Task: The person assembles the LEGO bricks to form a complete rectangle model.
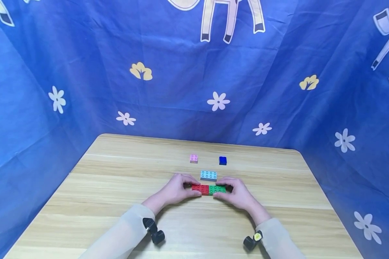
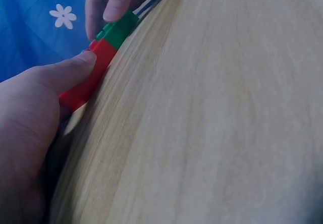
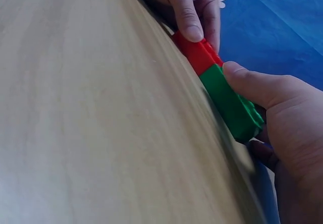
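A red toy brick (image 1: 200,188) and a green toy brick (image 1: 217,189) lie end to end on the table, their short ends meeting. My left hand (image 1: 178,189) pinches the red one between thumb and fingers from the left. From the right, my right hand (image 1: 236,193) grips the green one the same way. In the left wrist view the left thumb presses along the near side of the red brick (image 2: 91,80). The right wrist view has the right thumb on the top edge of the green brick (image 3: 229,103). The fingers behind both bricks are mostly hidden.
Just beyond the hands lies a light blue brick (image 1: 208,175) with two rows of studs. Farther back are a small pink brick (image 1: 193,158) and a dark blue brick (image 1: 222,160). The wooden table (image 1: 201,230) meets a blue patterned cloth (image 1: 181,97) at its back and sides.
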The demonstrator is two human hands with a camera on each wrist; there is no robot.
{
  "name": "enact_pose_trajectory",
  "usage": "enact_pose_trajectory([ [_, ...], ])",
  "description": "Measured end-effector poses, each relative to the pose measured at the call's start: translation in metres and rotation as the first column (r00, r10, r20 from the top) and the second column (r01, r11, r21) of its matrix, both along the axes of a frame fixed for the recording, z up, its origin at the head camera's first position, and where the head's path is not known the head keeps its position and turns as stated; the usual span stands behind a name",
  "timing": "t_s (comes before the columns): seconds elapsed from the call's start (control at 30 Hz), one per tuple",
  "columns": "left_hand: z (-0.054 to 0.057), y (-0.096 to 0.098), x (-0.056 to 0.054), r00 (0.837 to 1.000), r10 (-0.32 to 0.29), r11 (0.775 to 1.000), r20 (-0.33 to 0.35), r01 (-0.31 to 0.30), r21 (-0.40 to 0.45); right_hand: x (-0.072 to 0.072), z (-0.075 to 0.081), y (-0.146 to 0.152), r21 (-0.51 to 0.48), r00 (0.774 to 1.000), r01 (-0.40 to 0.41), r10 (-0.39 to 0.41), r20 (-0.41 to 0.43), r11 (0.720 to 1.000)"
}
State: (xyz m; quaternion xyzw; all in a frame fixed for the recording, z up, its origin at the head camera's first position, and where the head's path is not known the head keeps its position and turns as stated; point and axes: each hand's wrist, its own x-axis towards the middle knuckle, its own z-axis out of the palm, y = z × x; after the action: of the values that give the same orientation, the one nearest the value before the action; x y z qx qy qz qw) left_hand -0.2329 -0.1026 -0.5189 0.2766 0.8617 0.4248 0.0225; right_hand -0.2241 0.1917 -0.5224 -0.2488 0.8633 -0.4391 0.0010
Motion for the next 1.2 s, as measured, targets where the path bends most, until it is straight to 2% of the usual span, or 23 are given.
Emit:
enact_pose_trajectory([
  [0.37, 0.0, -0.001, -0.001, 1.0, 0.015, 1.0, 0.011, -0.015, -0.011, -0.014, 0.007, 0.004, -0.09, 0.999, -0.001, -0.003, -0.045, 0.996],
  [0.5, 0.0, -0.001, -0.001, 1.0, 0.02, 1.0, 0.013, -0.019, -0.019, -0.023, 0.01, 0.001, -0.1, 0.999, 0.022, -0.025, -0.025, 0.995],
  [0.8, 0.0, 0.001, 0.001, 1.0, 0.023, 1.0, 0.012, -0.023, -0.013, -0.038, 0.013, -0.006, -0.047, 0.999, 0.038, -0.036, 0.027, 0.998],
  [1.0, -0.001, 0.001, 0.001, 0.999, 0.03, 1.0, 0.032, -0.03, -0.004, -0.046, 0.013, -0.009, -0.005, 0.999, -0.007, 0.007, 0.051, 1.0],
  [1.2, -0.001, 0.0, 0.001, 0.999, 0.025, 1.0, 0.021, -0.025, 0.004, -0.051, 0.014, -0.013, 0.025, 0.997, -0.043, 0.041, 0.059, 0.999],
])
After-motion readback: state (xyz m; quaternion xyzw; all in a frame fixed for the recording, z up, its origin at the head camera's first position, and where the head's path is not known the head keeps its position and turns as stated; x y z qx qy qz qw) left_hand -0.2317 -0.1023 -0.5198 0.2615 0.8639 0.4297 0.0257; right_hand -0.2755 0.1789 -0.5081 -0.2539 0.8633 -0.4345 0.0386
